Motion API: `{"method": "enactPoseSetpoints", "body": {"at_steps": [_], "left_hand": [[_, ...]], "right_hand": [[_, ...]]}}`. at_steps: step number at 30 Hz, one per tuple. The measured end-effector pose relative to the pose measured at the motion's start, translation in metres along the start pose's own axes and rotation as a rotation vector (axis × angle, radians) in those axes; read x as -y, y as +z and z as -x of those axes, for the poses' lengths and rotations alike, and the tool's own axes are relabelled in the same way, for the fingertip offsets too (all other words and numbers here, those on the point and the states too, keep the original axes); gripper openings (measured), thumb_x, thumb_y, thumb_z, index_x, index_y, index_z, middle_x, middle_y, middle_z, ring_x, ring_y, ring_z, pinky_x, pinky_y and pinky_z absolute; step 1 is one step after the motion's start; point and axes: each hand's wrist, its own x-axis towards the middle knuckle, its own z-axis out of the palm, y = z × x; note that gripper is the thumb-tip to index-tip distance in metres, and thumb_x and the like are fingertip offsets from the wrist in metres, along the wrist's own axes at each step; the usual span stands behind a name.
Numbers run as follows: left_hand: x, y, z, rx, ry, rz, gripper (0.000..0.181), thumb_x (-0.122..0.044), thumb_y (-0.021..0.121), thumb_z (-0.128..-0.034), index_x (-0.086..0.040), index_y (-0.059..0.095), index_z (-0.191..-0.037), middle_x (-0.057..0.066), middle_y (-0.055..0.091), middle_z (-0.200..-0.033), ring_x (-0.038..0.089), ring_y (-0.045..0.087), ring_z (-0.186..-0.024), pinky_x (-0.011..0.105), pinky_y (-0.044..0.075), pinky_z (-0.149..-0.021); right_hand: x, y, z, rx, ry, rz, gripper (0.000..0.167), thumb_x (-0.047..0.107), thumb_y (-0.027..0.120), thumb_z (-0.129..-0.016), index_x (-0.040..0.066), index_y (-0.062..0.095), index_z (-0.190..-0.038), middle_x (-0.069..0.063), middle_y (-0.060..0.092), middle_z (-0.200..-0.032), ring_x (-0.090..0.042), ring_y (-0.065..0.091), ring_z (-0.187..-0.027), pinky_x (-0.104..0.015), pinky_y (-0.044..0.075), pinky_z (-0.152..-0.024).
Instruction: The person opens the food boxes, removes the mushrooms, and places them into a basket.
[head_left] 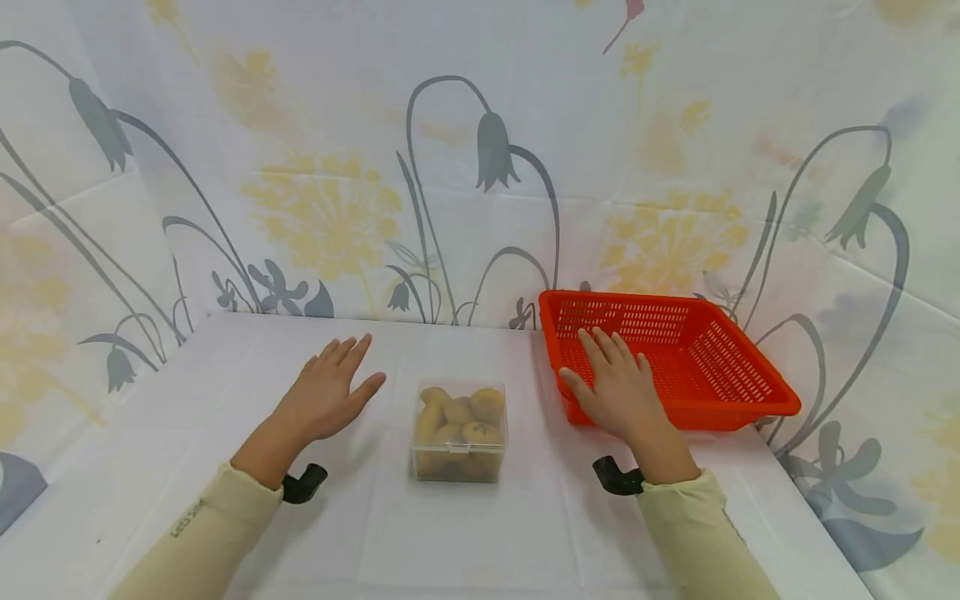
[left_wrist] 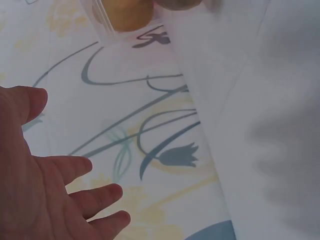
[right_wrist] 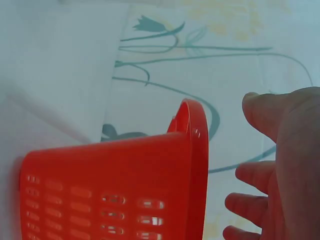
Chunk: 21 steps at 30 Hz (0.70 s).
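A clear plastic box (head_left: 458, 467) stands on the white table between my two hands, filled with several yellow-brown round fruits (head_left: 457, 408) whose exact kind I cannot tell. My left hand (head_left: 321, 392) hovers to the left of the box, fingers spread and holding nothing. On the other side, my right hand (head_left: 618, 387) is held out over the near left part of a red plastic basket (head_left: 738, 408), its fingers straight and apart from the rim. In the right wrist view, the basket's slotted side (right_wrist: 115, 185) shows beside the fingers.
The white cloth-covered table (head_left: 465, 542) runs back to an upright flowered cloth (head_left: 360, 108). The basket sits at the back right of the table, against the cloth. A black curved piece (head_left: 303, 483) sticks out from each wrist.
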Motion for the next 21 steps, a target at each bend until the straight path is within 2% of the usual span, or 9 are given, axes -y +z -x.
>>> {"method": "enactPoseSetpoints", "body": {"at_steps": [5, 12, 17, 21], "left_hand": [[-0.001, 0.009, 0.002, -0.001, 0.031, 0.086, 0.069, -0.049, 0.039, -0.1015, -0.006, 0.024, -0.153, 0.025, 0.028, -0.155, 0.048, 0.02, -0.144, 0.064, 0.02, -0.114], [-0.006, 0.019, 0.004, 0.059, 0.031, 0.226, 0.07, -0.053, 0.036, -0.1012, -0.012, 0.021, -0.155, 0.02, 0.025, -0.158, 0.044, 0.017, -0.146, 0.065, 0.02, -0.115], [-0.008, 0.024, 0.005, 0.079, 0.03, 0.279, 0.071, -0.056, 0.035, -0.1006, -0.013, 0.02, -0.155, 0.019, 0.024, -0.159, 0.042, 0.019, -0.146, 0.063, 0.021, -0.115], [-0.009, 0.027, 0.005, 0.096, 0.028, 0.321, 0.071, -0.056, 0.034, -0.1004, -0.014, 0.019, -0.156, 0.017, 0.024, -0.159, 0.04, 0.022, -0.147, 0.061, 0.021, -0.117]], "right_hand": [[0.007, 0.002, 0.0, -0.016, -0.026, -0.013, 0.073, 0.051, 0.048, -0.097, 0.014, 0.023, -0.154, -0.017, 0.025, -0.159, -0.042, 0.017, -0.146, -0.07, 0.013, -0.113], [0.018, 0.003, 0.003, -0.036, -0.077, -0.028, 0.076, 0.051, 0.054, -0.094, 0.014, 0.026, -0.154, -0.016, 0.029, -0.157, -0.04, 0.021, -0.146, -0.068, 0.016, -0.114], [0.027, 0.004, 0.005, -0.041, -0.11, -0.051, 0.074, 0.05, 0.056, -0.093, 0.016, 0.029, -0.153, -0.015, 0.032, -0.156, -0.04, 0.022, -0.145, -0.068, 0.017, -0.114], [0.034, 0.004, 0.006, -0.043, -0.129, -0.077, 0.073, 0.051, 0.057, -0.092, 0.022, 0.03, -0.153, -0.014, 0.033, -0.155, -0.038, 0.025, -0.145, -0.068, 0.016, -0.114]]}}
